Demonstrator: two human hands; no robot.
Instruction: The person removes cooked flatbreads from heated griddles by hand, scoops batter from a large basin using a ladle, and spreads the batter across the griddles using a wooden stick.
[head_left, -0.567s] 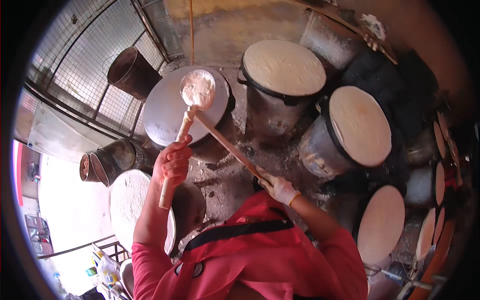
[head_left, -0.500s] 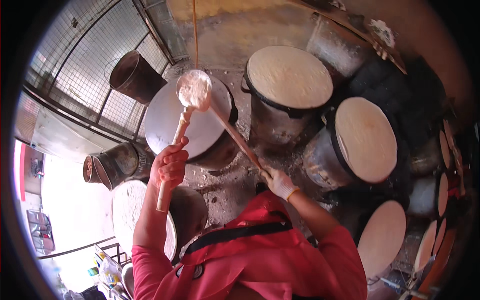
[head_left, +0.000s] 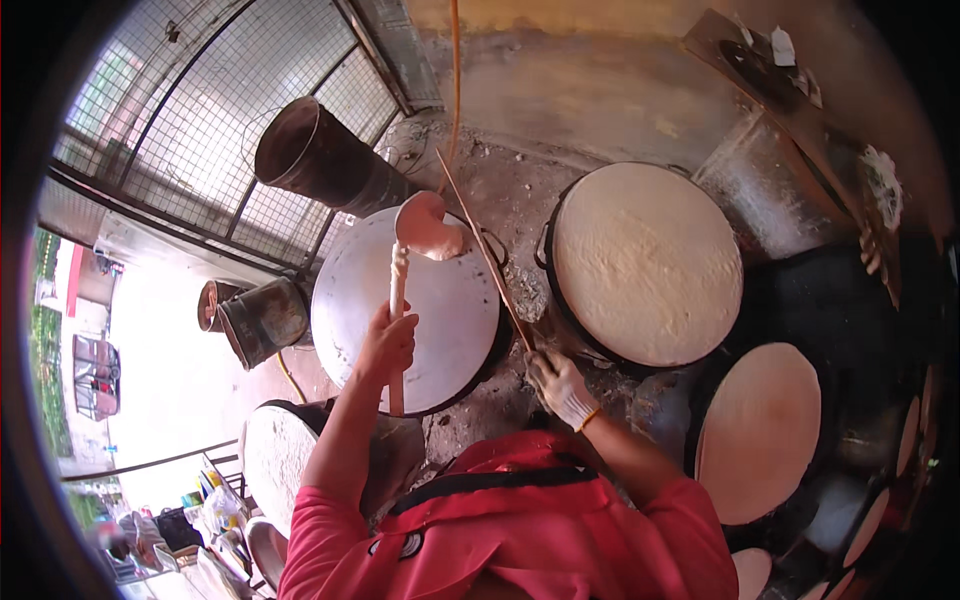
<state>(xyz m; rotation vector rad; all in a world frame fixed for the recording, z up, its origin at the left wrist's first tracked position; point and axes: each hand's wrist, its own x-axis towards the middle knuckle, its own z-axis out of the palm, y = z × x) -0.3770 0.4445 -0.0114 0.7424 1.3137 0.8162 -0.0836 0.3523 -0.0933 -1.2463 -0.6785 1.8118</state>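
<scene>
My bare left hand (head_left: 388,345) is wrapped round the pale handle of a ladle (head_left: 398,268), whose upper handle is smeared with batter. The ladle's bowl is tilted to the right, and thick pale batter (head_left: 436,240) bulges over its rim above a round pale griddle (head_left: 345,290). In a white glove, my right hand (head_left: 558,383) closes on the near end of a long, thin wooden spreader (head_left: 482,246). It slants up and left past the griddle's right edge. To the right, a second griddle is covered by a round sheet of batter (head_left: 650,265).
A rusty metal bucket (head_left: 330,155) stands by the mesh fence at far left. Smaller metal cans (head_left: 265,320) stand nearer. More round griddles with flatbreads (head_left: 760,435) line the right side. A floury round surface (head_left: 278,460) lies at lower left; boards (head_left: 790,130) lean at upper right.
The ladle's bowl has tipped to the right, with batter now bulging over its rim. The spreader has swung away from the ladle, over the griddle's right edge. The whole view has shifted.
</scene>
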